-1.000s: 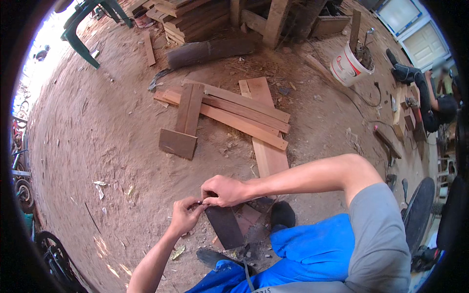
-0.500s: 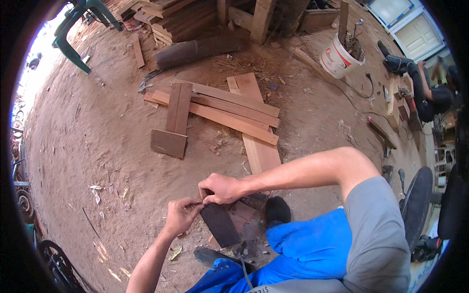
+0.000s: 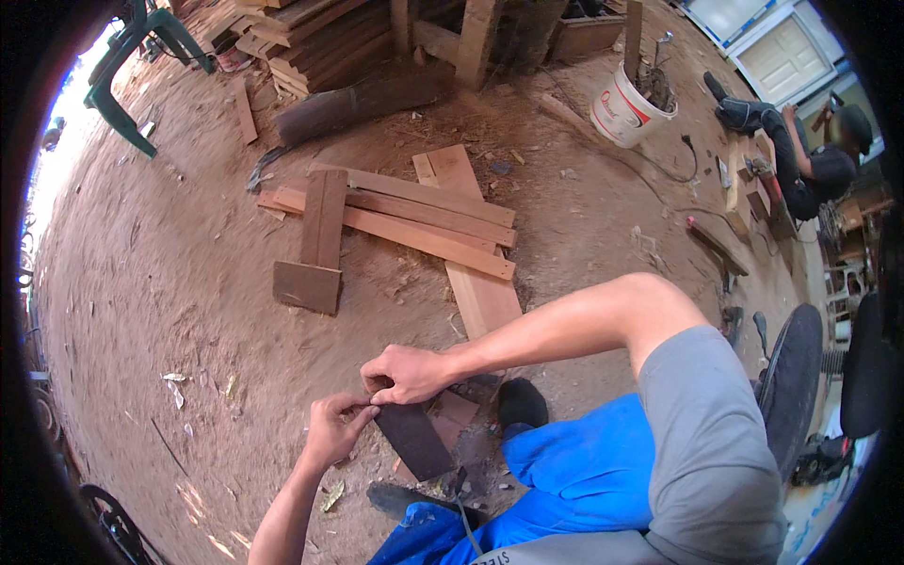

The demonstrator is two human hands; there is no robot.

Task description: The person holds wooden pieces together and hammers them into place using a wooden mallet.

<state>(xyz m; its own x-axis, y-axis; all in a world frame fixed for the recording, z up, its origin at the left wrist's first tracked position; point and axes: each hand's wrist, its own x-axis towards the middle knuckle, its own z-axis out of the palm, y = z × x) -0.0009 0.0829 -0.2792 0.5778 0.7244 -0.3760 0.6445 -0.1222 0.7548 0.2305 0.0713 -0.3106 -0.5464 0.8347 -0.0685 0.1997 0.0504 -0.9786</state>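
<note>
My left hand (image 3: 333, 426) and my right hand (image 3: 409, 374) meet low in the view, both closed in a pinch with their fingertips almost touching. Whatever lies between the fingertips is too small and hidden to make out. Directly below them is a dark, flat rectangular piece (image 3: 414, 443), its upper left corner at my fingertips; I cannot tell whether they grip it. Beside it, partly covered, lies a reddish-brown piece of wood (image 3: 456, 414), between my feet.
Several wooden slats (image 3: 428, 240) lie crossed on the dirt floor ahead, with a T-shaped wooden piece (image 3: 323, 221) at their left. A white bucket (image 3: 621, 108) stands far right, near a seated person (image 3: 800, 155). Stacked boards (image 3: 325, 47) and a green chair (image 3: 118, 113) are at the back.
The whole view has shifted slightly, so most things appear a little further left. My hands stay pinched together at the dark piece's corner, with little change in their grip.
</note>
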